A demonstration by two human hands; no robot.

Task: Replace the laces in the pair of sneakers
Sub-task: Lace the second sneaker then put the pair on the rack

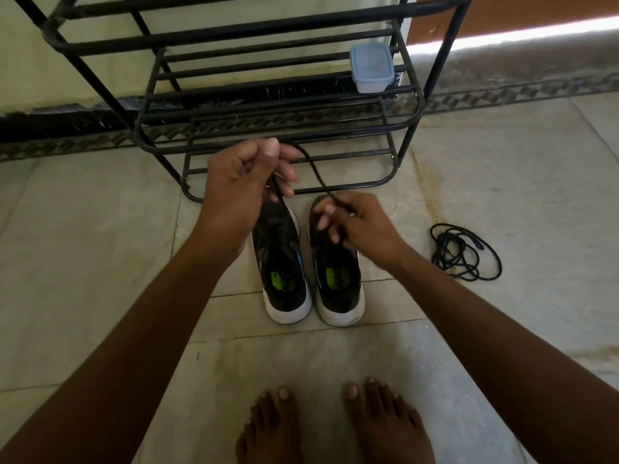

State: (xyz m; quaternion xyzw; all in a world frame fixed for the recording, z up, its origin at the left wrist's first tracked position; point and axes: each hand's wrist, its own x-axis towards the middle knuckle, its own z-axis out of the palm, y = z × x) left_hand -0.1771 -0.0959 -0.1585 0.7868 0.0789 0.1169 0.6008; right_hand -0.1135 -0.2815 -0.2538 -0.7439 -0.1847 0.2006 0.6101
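My left hand [243,182] is raised above the toe of the left sneaker [283,262], fingers curled around a black lace [316,170] that runs down from my grip toward that shoe's front. From the top of that hand the same lace arcs over and slants down to my right hand [358,226], which pinches it between thumb and fingertips just above the toe of the right sneaker [338,272]. Both hands are closed on the lace, with the stretch between them fairly taut. The 2 sneakers stand side by side on the tiled floor [100,246], nearly touching, toes pointing away from me and heels toward me; they are black with white soles, blue trim and bright green insoles showing through the openings. Whether the lace is threaded through any eyelets I cannot tell, as my hands cover the fronts. To the right of the shoes, well apart from them, a second black lace [464,252] lies in a loose coil on the floor. Just beyond the toes stands a black metal shoe rack [268,112], and a small lidded pale blue plastic container [371,67] sits on 1 of its shelves at the right end. My 2 bare feet [335,426] are at the bottom, near the heels of the shoes.
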